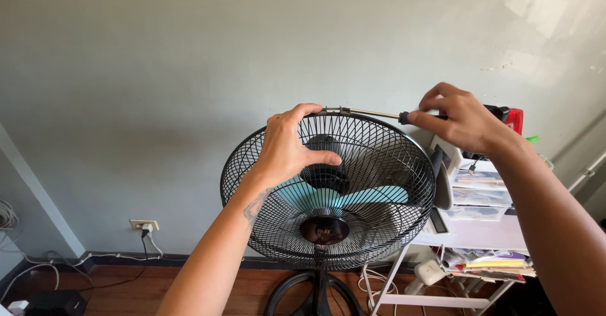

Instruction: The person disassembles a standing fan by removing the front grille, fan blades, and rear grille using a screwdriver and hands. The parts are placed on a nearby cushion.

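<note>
The left hand rests on the top of the fan's wire cage, its grip closed on the cage: fingers curl over the upper rim and the thumb lies across the front wires, pointing toward the middle. Just right of those fingertips, at the very top of the rim, sits a small metal clip where the cage halves meet.

The right hand holds a screwdriver level, its grip closed around the dark handle with the fingers bunched on top and the thumb beneath. The bare metal shaft runs left from this grip, and its tip meets the clip beside the left hand's fingers. The red end of the handle shows past the right hand's knuckles.

Below the left grip, behind the wires, the pale blue blades spread around a black hub. Lower still is the fan's round centre cap, and under that the stand goes down to a wooden floor.

Below and to the right of the right grip stands a white desk carrying clear plastic drawers, with papers on a shelf underneath. Far down to the left of the left grip, a wall socket has a plug in it, and cables trail along the skirting.
</note>
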